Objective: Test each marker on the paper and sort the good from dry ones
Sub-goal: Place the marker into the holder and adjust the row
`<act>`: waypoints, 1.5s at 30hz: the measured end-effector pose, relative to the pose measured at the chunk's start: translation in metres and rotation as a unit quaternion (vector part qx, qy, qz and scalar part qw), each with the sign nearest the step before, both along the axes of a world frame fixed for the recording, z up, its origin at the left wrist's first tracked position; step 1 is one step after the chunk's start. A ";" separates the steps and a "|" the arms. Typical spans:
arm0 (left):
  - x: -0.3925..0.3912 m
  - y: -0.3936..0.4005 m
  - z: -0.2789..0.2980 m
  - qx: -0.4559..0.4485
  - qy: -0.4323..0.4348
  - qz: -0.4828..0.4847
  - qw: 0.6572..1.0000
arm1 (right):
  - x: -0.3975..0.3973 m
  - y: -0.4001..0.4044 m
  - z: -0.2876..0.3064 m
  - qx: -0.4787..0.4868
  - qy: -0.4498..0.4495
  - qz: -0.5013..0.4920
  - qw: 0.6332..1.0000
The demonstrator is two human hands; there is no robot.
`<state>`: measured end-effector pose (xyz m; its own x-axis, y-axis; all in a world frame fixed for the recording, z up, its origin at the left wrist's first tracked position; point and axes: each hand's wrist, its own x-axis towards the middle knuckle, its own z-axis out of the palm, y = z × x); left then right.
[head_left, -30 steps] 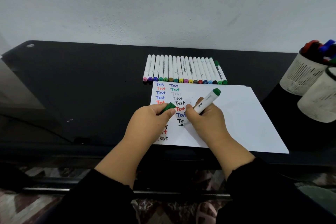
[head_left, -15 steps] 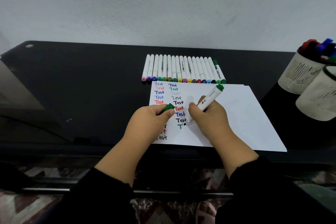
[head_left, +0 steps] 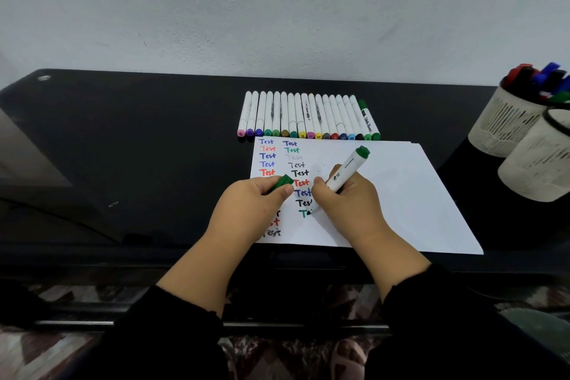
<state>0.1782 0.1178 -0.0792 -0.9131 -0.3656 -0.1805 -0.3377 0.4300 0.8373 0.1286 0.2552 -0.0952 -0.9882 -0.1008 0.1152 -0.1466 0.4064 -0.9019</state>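
One green marker (head_left: 345, 173), tip toward paper (head_left: 401, 194), tilted up-right.

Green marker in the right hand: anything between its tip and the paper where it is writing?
Nothing visible does. The right hand grips the green marker with its tip down on the paper, beside a green "T". The left hand holds the green cap off to the side.

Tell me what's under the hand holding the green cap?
Under the left hand gripping the green marker cap lies the white paper sheet. Bits of black and red "Test" words peek out; the rest is covered.
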 end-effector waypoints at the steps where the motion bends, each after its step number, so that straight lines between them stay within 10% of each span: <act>1: 0.000 0.000 0.000 0.000 0.000 0.000 1.000 | 0.000 0.000 0.000 0.005 0.000 0.004 1.000; 32: 0.001 -0.001 0.000 -0.005 -0.001 -0.006 1.000 | -0.001 0.005 0.002 -0.018 -0.015 -0.028 0.999; 45: 0.007 0.005 0.005 -0.117 0.042 -0.097 0.988 | -0.009 0.004 0.019 -0.272 -0.120 -0.045 0.954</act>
